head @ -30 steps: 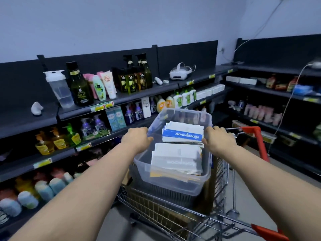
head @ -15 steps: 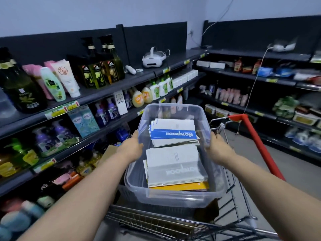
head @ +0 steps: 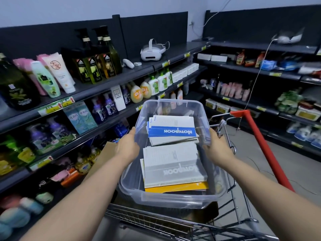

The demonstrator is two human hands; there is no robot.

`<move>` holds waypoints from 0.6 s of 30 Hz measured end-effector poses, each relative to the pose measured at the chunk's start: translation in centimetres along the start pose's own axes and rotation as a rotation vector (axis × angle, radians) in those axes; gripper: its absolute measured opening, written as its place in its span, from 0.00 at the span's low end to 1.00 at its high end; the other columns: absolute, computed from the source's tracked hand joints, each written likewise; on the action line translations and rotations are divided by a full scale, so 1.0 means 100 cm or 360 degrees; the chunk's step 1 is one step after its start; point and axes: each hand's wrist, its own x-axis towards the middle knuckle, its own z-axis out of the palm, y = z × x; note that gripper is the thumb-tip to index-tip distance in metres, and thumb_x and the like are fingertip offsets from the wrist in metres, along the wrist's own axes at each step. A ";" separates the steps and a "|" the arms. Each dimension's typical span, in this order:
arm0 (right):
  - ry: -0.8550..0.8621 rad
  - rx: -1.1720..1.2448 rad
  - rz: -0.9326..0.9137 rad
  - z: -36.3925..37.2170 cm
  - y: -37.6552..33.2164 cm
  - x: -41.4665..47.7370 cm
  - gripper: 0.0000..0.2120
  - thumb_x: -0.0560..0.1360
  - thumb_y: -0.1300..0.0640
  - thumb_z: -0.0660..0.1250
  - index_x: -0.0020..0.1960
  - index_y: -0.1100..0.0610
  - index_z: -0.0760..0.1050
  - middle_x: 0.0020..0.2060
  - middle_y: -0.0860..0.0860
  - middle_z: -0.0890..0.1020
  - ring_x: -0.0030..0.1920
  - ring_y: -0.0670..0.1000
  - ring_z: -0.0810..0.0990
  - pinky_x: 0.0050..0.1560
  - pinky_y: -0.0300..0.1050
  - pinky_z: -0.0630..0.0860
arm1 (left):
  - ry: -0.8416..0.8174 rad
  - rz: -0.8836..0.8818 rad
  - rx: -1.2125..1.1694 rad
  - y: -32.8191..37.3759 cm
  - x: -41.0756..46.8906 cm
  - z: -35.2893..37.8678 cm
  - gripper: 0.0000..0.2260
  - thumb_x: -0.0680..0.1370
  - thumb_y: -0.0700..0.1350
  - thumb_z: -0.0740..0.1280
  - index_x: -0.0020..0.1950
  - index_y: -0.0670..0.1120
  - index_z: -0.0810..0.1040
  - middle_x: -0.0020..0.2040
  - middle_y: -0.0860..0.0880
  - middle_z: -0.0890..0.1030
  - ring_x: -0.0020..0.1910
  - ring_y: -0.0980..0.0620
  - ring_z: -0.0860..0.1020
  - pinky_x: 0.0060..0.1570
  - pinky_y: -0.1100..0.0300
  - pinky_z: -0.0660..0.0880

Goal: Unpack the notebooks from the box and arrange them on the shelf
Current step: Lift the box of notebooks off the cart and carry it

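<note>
I hold the clear plastic box [head: 173, 197] in the middle of the frame, above the wire shopping cart [head: 173, 226] whose red handle [head: 260, 141] runs down the right side. My left hand [head: 127, 147] is clamped on the box's left rim, fingers curled over the edge; my right hand [head: 216, 148] grips the right rim the same way, fingertips wrapped over the wall.

Inside the box the notebooks lie in two stacks. The far stack [head: 172, 129] is topped by one white cover with a blue band reading NOTEBOOK, upside down to me. The near stack [head: 173, 167] is topped by one white-and-grey cover with the same word, and one yellow notebook [head: 177, 187] pokes out from underneath at the near edge. How many lie in each stack I cannot count; only the edges show.

Along the left of the frame run three dark shelves [head: 97, 91] full of goods. On the top one stand three dark green bottles [head: 97, 66] with pump heads, two upright tubes [head: 53, 75] to their left, and one white headset [head: 152, 51] further right. More shelving fills the upper right of the frame.
</note>
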 end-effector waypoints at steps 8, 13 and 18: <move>-0.0054 0.0037 -0.0120 -0.006 -0.009 -0.001 0.26 0.79 0.55 0.60 0.74 0.50 0.55 0.64 0.62 0.67 0.55 0.64 0.76 0.49 0.54 0.72 | 0.0135 -0.0056 -0.0043 -0.004 -0.015 -0.013 0.29 0.76 0.34 0.57 0.75 0.52 0.64 0.63 0.42 0.78 0.53 0.41 0.79 0.50 0.50 0.78; -0.0143 0.0086 -0.0274 -0.003 -0.022 -0.014 0.26 0.79 0.54 0.61 0.73 0.50 0.55 0.62 0.61 0.69 0.53 0.62 0.77 0.53 0.54 0.75 | 0.0256 -0.0157 -0.0064 -0.020 -0.046 -0.029 0.26 0.74 0.33 0.58 0.70 0.51 0.71 0.62 0.43 0.79 0.59 0.40 0.77 0.57 0.49 0.76; -0.0242 0.0085 -0.0527 0.001 -0.045 -0.033 0.26 0.79 0.53 0.61 0.74 0.52 0.55 0.65 0.63 0.67 0.61 0.64 0.73 0.55 0.54 0.72 | 0.0421 -0.0342 -0.0106 -0.045 -0.100 -0.048 0.26 0.71 0.34 0.60 0.65 0.56 0.74 0.54 0.46 0.83 0.50 0.40 0.81 0.48 0.48 0.80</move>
